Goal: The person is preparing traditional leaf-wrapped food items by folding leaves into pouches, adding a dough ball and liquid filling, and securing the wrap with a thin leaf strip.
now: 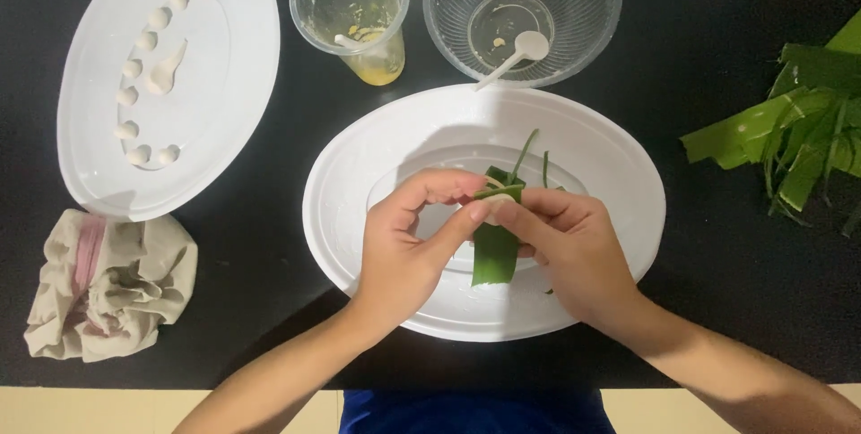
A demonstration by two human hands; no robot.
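**Inspector:** Black tabletop [269, 255] first, since it is the largest item. What do you log on it?

**Operator:** I log two white oval plates. The bigger one [610, 165] sits at centre, directly under the hands. The second plate [233, 66] lies at upper left and carries a curved row of small pale dough balls [134, 66] around a white spoon [163, 71].

**Inspector:** Next in size?

**Operator:** A clear ribbed bowl [574, 4] at the top, just behind the centre plate, with another white spoon [520, 50] leaning over its rim. To its left I see a clear plastic cup [352, 4] smeared inside with yellowish paste. At the right edge lies a pile of green leaves [798, 129]. A crumpled beige cloth [112, 282] rests at lower left, touching the second plate's edge.

**Inspector:** Hands and grip?

**Operator:** Both are closed on one item. The left hand [404, 237] pinches the top of a folded green leaf strip [495, 255] between thumb and forefinger. The right hand [578, 246] clamps the same strip from the other side, fingertips meeting the left ones.

**Inspector:** Position of that strip?

**Operator:** Held over the middle of the centre plate, its lower end hanging below the fingers and thin green ends sticking up behind them. I cannot tell whether it touches the plate.
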